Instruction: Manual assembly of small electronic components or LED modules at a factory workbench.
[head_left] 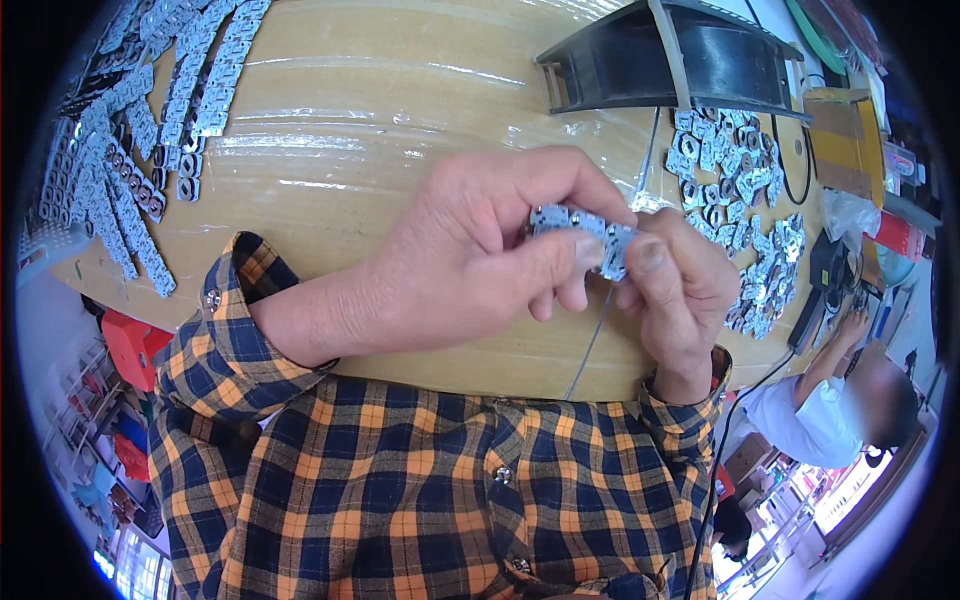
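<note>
A short strip of small whitish circuit boards [557, 216] is held up over the table between both hands. My left hand [465, 255] is closed around its left part, thumb lying across the face of the boards. At the right end of the strip, my right hand [685, 275] pinches the last board between thumb and fingers. Long strips of similar boards [225, 70] lie stacked and crossed at the far left of the table. Separate small boards [735, 175] are heaped loosely on the right, just beyond my right hand.
The tan table [330, 120] has a shiny, wrinkled covering. A curved black plastic piece with a pale band [680, 65] stands at the back right. A yellow-brown box [848, 150] and a black cable are near the right edge. Another person [815, 410] is at the right.
</note>
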